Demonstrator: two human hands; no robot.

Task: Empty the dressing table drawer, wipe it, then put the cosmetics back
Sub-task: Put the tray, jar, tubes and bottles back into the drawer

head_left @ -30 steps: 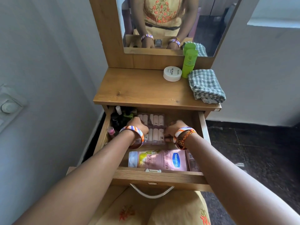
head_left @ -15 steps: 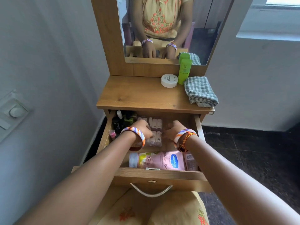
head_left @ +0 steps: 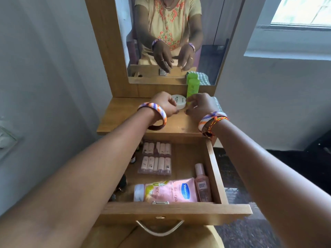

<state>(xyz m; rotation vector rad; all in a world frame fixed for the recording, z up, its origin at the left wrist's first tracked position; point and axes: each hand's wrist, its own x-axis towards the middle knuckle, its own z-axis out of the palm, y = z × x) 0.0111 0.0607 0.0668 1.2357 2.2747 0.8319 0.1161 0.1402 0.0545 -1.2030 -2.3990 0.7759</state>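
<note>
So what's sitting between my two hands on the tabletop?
In the head view, the white round jar lies between the left hand and right hand, both at its sides.

We see soft daylight from a window (head_left: 302,11) at upper right; shadows stay faint; wide-angle distortion bends the edges; slight blur softens our forearms.

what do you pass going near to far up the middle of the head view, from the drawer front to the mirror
Curved metal drawer handle → pink Vaseline lotion tube lying on its side → clear plastic pack of small beige tubes → wooden dressing tabletop → round white cream jar between both hands → upright green bottle → mirror.
</note>
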